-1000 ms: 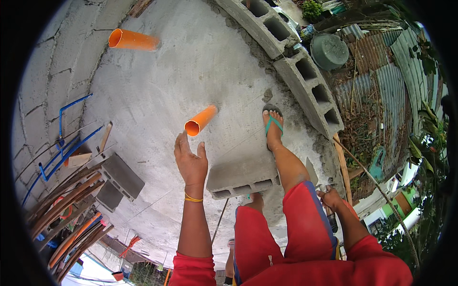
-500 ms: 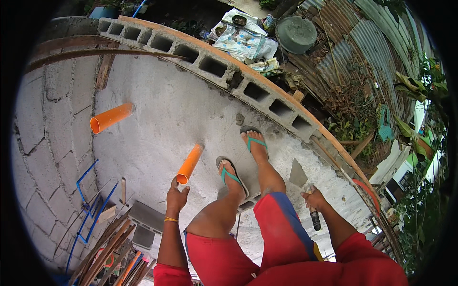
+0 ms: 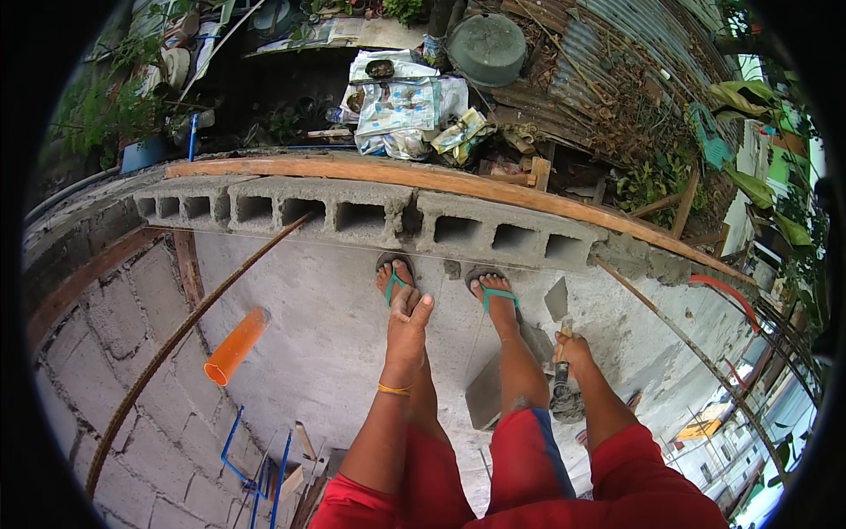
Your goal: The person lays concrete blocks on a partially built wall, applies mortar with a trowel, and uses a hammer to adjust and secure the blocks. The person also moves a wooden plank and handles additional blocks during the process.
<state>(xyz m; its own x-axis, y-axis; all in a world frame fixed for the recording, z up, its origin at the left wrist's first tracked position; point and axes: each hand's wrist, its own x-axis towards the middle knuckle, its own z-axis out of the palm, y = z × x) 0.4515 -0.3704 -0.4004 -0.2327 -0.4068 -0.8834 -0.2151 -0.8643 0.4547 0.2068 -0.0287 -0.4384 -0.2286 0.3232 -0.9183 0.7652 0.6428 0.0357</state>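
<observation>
My right hand (image 3: 576, 353) is wrapped round the handle of a pointed trowel (image 3: 556, 300), whose grey blade points away from me. My left hand (image 3: 406, 333) hangs over my left foot with nothing in it, thumb raised apart from the loosely bent fingers. Beyond my feet in green-strapped flip-flops runs a row of grey hollow blocks (image 3: 361, 231), their cavities facing up. A thin string stretches along the near side of the row. Beside my right leg lies a grey concrete block (image 3: 490, 392), and wet-looking mortar (image 3: 567, 406) sits below the trowel handle.
An orange pipe (image 3: 236, 346) stands up at the left, near a block wall (image 3: 132, 388). A rusty steel bar (image 3: 189, 322) crosses the left side; another bar (image 3: 687, 348) slants at the right. A wooden plank (image 3: 370, 174) borders the blocks. Blue pipes (image 3: 233, 448) are lower left.
I have stepped closer to the block row and turned. My left hand has left the second orange pipe, which is out of sight. The trowel stays in my right hand.
</observation>
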